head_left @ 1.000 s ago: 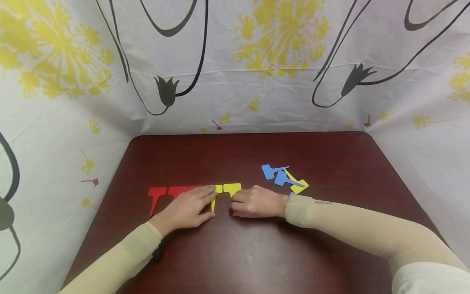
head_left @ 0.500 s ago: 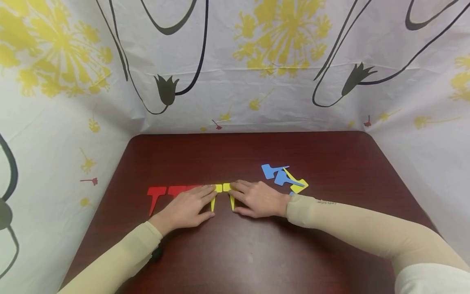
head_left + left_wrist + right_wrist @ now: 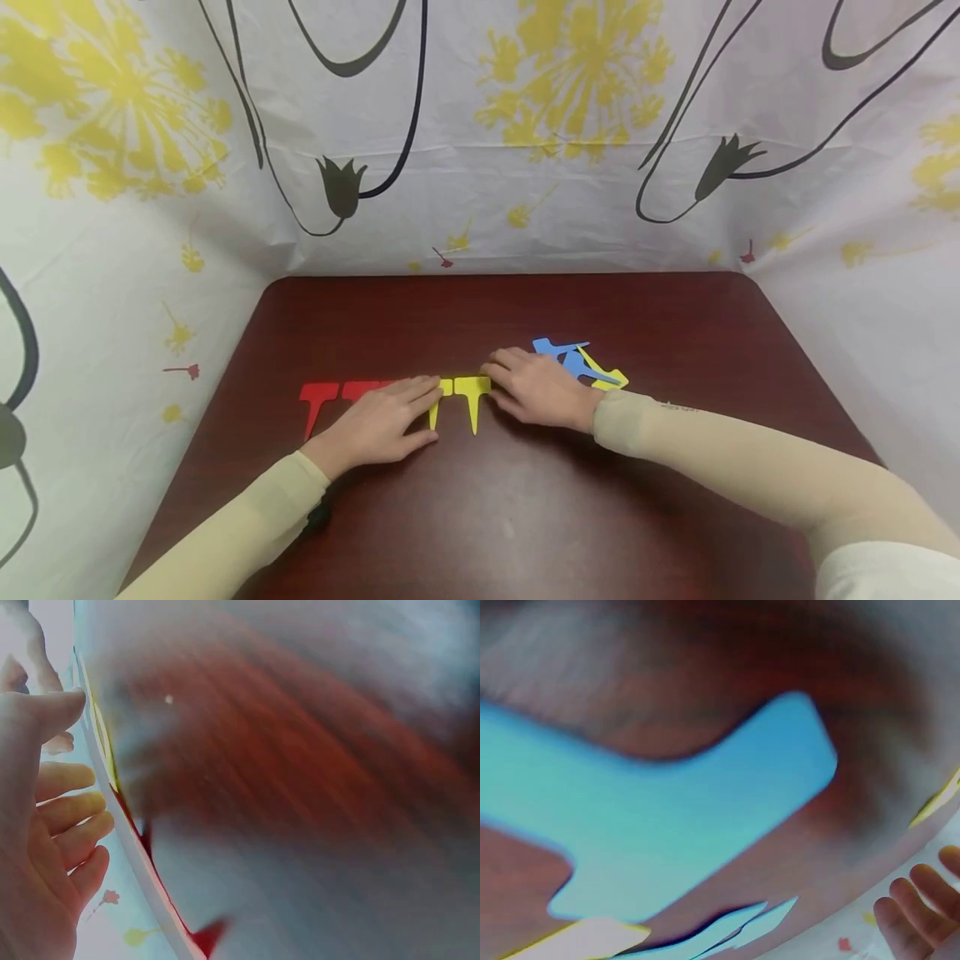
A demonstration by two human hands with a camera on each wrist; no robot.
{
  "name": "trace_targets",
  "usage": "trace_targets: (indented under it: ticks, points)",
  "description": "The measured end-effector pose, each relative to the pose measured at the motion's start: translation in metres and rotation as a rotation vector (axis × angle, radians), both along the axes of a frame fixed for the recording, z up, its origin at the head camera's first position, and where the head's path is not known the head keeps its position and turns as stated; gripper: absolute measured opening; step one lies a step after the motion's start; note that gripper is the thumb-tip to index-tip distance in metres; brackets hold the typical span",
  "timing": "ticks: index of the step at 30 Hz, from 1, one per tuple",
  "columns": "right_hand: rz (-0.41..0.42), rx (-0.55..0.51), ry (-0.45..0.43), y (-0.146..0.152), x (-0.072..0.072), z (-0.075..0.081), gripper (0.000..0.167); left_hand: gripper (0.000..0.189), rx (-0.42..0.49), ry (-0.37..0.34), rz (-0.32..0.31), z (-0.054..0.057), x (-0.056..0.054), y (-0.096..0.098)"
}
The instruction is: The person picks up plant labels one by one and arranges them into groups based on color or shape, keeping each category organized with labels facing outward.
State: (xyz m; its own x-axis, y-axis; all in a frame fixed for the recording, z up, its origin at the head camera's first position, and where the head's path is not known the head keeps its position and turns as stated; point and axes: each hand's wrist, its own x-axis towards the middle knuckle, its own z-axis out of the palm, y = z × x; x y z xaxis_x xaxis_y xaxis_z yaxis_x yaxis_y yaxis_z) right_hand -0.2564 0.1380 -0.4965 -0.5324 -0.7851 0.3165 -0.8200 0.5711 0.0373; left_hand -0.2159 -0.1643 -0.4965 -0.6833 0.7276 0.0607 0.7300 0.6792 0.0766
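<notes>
T-shaped plant labels lie in a row, stems toward me. At the left end is a red plant label [image 3: 318, 393], then another red plant label [image 3: 358, 389]. My left hand [image 3: 375, 423] rests flat over the row's middle, its fingertips on a yellow plant label [image 3: 435, 414] and hiding part of the reds. Just right of it a second yellow plant label [image 3: 473, 396] lies fully uncovered. Beside that label's right end is my right hand [image 3: 546, 389], fingers extended and nothing seen held. In the right wrist view, a blue plant label [image 3: 697, 806] looms close below the wrist.
Behind my right wrist lies a loose pile: a blue plant label [image 3: 576, 364], another blue one partly hidden by the hand, and a yellow plant label [image 3: 611, 378]. The dark red table [image 3: 495, 508] is enclosed by a flower-patterned cloth [image 3: 465, 192] at the back and sides.
My right hand has let go of the second yellow label, then shifted right and away toward the pile, uncovering that label. My left hand has stayed in place.
</notes>
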Motion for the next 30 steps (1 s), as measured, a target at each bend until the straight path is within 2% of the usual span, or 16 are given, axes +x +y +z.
trace_targets:
  ticks: [4, 9, 14, 19, 30]
  points:
    - [-0.115, -0.022, 0.014, 0.016, -0.009, 0.007, 0.016, 0.071, 0.004, 0.029, -0.020, -0.001, -0.001, 0.007]
    - [-0.238, -0.008, -0.003, 0.039, -0.020, 0.011, 0.008, 0.069, 0.025, 0.062, -0.039, 0.000, 0.000, 0.021]
    - [-0.332, 0.004, -0.042, 0.062, -0.027, 0.012, 0.008, 0.069, 0.040, 0.050, -0.014, 0.002, 0.001, 0.035]
    - [-0.405, 0.011, -0.085, 0.081, -0.028, 0.015, 0.011, 0.069, 0.026, 0.047, 0.024, 0.002, 0.000, 0.050]
    - [-0.523, 0.040, -0.138, 0.106, -0.029, 0.008, 0.014, 0.066, -0.022, 0.034, 0.065, -0.005, 0.000, 0.069]
